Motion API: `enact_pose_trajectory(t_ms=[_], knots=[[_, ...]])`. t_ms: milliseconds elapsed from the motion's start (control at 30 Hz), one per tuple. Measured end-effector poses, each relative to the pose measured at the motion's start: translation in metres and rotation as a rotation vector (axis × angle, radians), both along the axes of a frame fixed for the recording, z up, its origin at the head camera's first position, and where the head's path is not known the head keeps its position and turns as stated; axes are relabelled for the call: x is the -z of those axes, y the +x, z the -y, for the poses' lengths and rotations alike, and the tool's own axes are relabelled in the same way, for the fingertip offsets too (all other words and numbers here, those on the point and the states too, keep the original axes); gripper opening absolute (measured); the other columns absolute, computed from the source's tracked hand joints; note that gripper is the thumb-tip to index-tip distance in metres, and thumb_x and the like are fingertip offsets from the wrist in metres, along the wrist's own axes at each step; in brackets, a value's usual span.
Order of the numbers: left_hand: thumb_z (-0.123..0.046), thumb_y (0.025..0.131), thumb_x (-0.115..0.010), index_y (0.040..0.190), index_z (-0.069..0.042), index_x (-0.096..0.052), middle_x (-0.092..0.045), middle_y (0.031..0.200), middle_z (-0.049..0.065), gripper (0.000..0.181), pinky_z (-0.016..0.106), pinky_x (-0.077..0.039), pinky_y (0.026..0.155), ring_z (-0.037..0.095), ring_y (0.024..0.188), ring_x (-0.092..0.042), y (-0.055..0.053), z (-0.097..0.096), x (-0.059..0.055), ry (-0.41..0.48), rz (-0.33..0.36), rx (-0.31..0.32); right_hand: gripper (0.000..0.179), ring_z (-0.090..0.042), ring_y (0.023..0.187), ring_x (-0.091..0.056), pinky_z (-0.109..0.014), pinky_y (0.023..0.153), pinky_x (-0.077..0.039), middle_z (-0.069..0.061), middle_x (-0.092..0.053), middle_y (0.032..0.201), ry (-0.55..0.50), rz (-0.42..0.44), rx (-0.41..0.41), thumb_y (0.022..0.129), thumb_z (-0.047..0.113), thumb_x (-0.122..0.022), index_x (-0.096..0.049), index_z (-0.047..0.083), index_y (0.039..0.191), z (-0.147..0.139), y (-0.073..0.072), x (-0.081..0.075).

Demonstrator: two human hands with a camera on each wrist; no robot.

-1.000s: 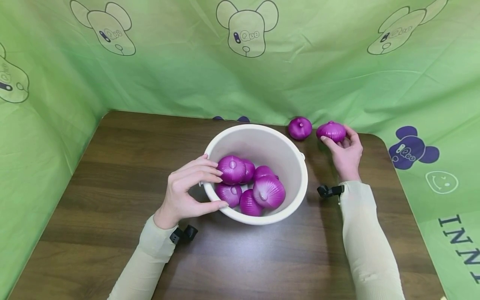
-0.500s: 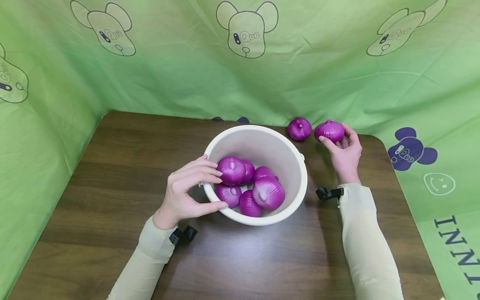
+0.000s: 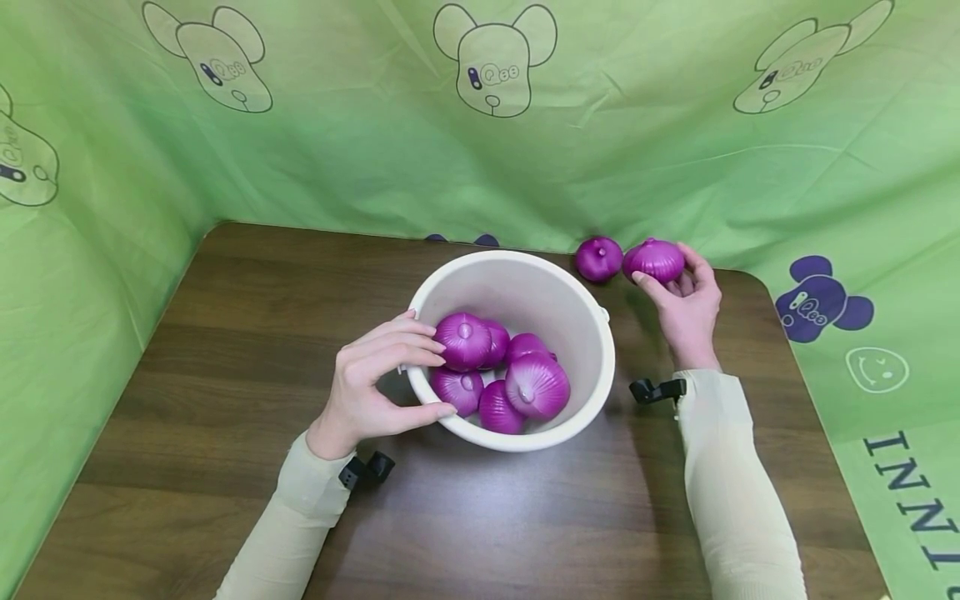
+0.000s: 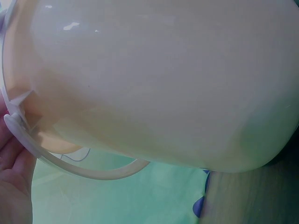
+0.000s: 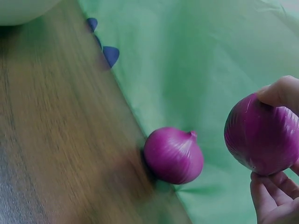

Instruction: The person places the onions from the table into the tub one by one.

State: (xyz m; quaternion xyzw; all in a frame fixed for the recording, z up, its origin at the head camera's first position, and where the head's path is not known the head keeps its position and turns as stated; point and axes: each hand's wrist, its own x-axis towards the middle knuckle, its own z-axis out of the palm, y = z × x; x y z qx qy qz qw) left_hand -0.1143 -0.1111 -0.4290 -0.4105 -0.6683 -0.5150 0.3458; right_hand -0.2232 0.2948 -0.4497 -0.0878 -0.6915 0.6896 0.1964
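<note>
A white bucket (image 3: 604, 375) stands on the table with several purple onions (image 3: 537, 386) inside it. My left hand (image 3: 378, 379) holds the bucket's left rim, fingers reaching over the edge and thumb along the front. From the left wrist, the bucket's outer wall (image 4: 163, 84) fills most of the view, and its handle (image 4: 98, 173) hangs below the rim. At the back right, my right hand (image 3: 688, 304) grips an onion (image 3: 654, 261) between thumb and fingers. In the right wrist view this held onion (image 5: 259, 135) appears raised beside another onion (image 5: 173, 155) at the table's back edge.
Just left of the held onion lies the loose onion (image 3: 598, 258), behind the bucket's right side. Green printed cloth (image 3: 495, 175) hangs along the back and both sides of the brown wooden table (image 3: 247, 333).
My right hand has shifted slightly left with the onion, narrowing the gap to the loose one. The left hand and bucket stay in place.
</note>
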Motion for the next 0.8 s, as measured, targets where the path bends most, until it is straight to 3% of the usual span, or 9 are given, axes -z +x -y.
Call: enact_pose_trajectory(t_ms=[300,800], knots=[[-0.037,0.077,-0.09,0.091,-0.002,-0.077,-0.075,0.091,0.012,0.04,0.056,-0.051,0.103,0.034,0.09,-0.07,0.001,0.0,0.0,0.002,0.006,0.002,0.076,-0.024,0.13,-0.054,-0.023,0.107,-0.045,-0.012,-0.054,0.142,0.004,-0.009,-0.016,0.077,-0.002,-0.088,-0.054,0.012,0.143,0.008,0.005,-0.007],[-0.038,0.077,-0.09,0.091,-0.002,-0.077,-0.075,0.092,0.011,0.04,0.056,-0.05,0.103,0.035,0.09,-0.07,0.0,0.0,-0.002,0.002,0.012,0.003,0.077,-0.026,0.13,-0.054,-0.025,0.107,-0.047,-0.011,-0.049,0.144,-0.032,-0.072,-0.032,0.075,-0.009,-0.085,-0.053,0.005,0.144,0.014,0.009,-0.02]])
